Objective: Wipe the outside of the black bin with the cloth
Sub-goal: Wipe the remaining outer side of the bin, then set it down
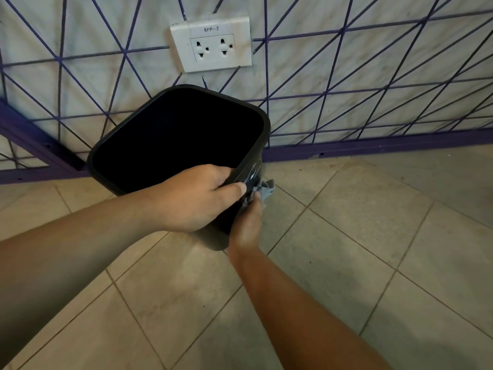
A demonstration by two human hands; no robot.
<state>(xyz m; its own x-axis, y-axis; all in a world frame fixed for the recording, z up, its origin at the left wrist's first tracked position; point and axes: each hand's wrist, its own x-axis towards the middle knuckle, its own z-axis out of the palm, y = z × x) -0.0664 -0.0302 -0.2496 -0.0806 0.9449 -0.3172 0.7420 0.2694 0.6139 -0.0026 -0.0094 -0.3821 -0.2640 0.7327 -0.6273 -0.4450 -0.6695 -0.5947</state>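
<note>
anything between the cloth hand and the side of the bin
Nothing visible. The right hand presses the grey cloth straight against the black bin outer wall, just below the left hand gripping the rim.

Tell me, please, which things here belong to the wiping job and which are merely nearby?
Job: black bin; grey cloth, held against its side by the right hand; left hand, gripping the rim.
Nearby: wall socket; purple skirting; tiled floor.

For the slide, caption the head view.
Left hand grips the black bin rim; right hand wipes its side with the cloth.
</note>
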